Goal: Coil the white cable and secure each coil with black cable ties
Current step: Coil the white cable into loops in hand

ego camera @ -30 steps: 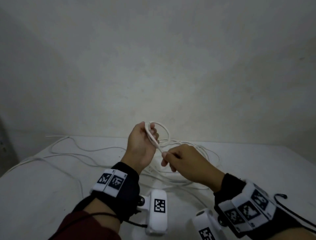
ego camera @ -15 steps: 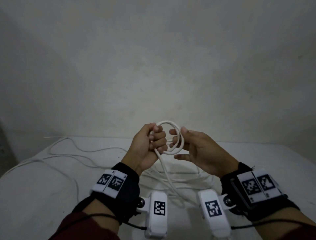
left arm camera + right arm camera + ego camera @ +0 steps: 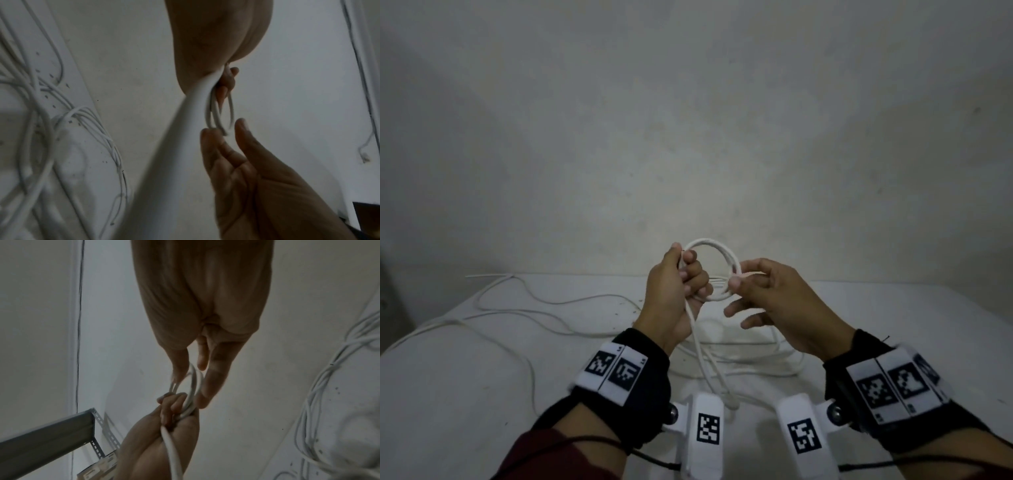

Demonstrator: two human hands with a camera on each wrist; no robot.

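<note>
A small coil of white cable [image 3: 709,244] is held up above the table. My left hand [image 3: 688,274] grips the coil's left side with curled fingers, and a length of cable [image 3: 700,356] hangs from that fist to the table. My right hand [image 3: 738,277] pinches the coil's right side between thumb and forefinger, with the other fingers spread loosely below. In the left wrist view the loops [image 3: 218,116] run between both hands. The right wrist view shows the coil [image 3: 193,382] between the right thumb and fingers, with the left fist below. No black cable tie can be made out.
Loose white cable [image 3: 524,310] sprawls over the white table [image 3: 458,377], with a heap of strands [image 3: 756,363] under the hands. A plain wall stands close behind. A grey perforated metal shelf rail [image 3: 51,434] shows in the right wrist view.
My right hand has come up from pulling cable below the coil to the coil's right side. The coil has grown wider and now stands as a round ring between both hands.
</note>
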